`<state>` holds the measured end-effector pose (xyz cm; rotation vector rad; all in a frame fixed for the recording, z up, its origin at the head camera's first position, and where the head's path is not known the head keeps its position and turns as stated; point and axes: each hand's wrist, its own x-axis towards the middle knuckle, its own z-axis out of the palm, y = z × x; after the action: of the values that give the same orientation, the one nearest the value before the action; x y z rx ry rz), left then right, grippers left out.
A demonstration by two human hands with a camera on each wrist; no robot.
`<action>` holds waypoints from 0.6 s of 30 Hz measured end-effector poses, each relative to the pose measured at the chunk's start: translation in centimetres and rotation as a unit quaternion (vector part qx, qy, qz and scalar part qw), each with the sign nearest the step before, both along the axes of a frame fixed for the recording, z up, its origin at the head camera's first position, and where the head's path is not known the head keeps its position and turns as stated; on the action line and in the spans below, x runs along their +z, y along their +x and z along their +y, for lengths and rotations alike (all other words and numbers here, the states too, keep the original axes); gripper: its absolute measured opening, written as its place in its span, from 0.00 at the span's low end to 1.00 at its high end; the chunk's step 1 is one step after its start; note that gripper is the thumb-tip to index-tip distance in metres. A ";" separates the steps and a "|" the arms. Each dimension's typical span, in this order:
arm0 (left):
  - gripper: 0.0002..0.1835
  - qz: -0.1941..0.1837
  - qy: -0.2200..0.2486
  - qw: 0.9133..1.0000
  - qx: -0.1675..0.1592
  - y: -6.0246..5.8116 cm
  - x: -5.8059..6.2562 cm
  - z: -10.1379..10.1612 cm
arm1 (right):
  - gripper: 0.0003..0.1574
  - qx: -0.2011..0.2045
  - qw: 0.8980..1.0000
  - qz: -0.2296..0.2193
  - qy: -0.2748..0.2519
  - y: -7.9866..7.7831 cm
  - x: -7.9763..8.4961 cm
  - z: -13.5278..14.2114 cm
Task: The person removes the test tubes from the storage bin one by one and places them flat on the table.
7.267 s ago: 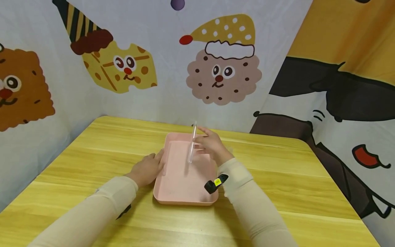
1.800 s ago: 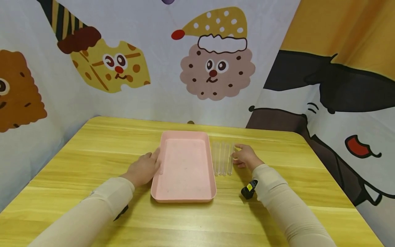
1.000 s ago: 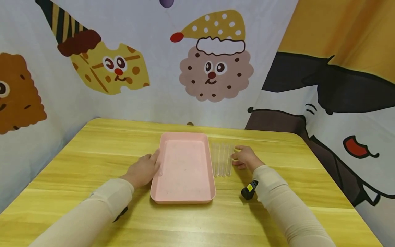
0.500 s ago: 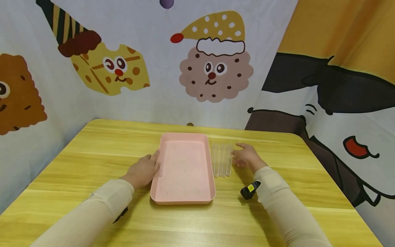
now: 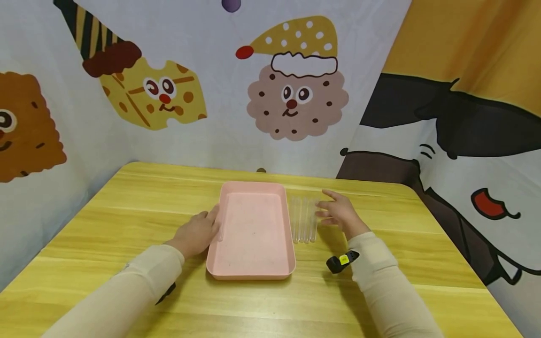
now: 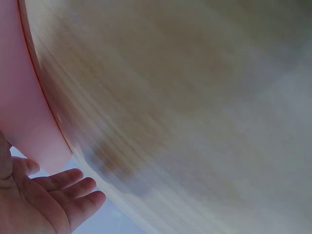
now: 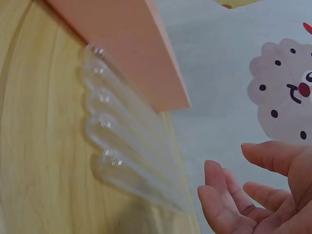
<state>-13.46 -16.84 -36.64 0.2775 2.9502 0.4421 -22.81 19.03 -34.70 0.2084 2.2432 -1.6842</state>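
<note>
Several clear test tubes [image 5: 306, 219] lie side by side on the table, close along the right wall of an empty pink tray [image 5: 253, 270]. Their rounded ends point toward the person. My right hand [image 5: 340, 213] is just right of the outermost tube. In the right wrist view, the spread fingers of that right hand [image 7: 258, 195] hold nothing and stand apart from the tube row [image 7: 126, 122]. At the tray's left wall rests my left hand [image 5: 195, 234], fingers extended along the side. The left wrist view shows the left hand's [image 6: 53, 200] loosely bent fingers beside the pink wall [image 6: 29, 97].
The wood-grain table [image 5: 127, 206] extends on both sides of the tray and in front of it. A cloth backdrop [image 5: 228, 145] with cartoon prints hangs right behind the table's back edge. Small black wrist cameras [image 5: 338, 263] sit under the cuffs.
At first the right hand held a tube over the tray; later it was at the row's outermost tube. Now its fingers have spread and come away. The left hand stays at the tray.
</note>
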 end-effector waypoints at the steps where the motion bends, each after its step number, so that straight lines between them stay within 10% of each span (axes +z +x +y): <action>1: 0.29 0.000 0.004 1.000 0.003 0.0 0.0 0.0 | 0.41 -0.002 1.000 0.001 -0.006 0.1 0.0 -0.1; 18: 0.27 0.037 -0.016 0.998 -0.039 0.0 -0.1 0.0 | 0.39 0.005 0.998 0.039 -0.046 1.6 0.9 -3.3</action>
<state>-13.47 -16.89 -36.76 0.4123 3.0021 0.3809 -21.24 15.74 -33.77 0.1101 2.2106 -1.8157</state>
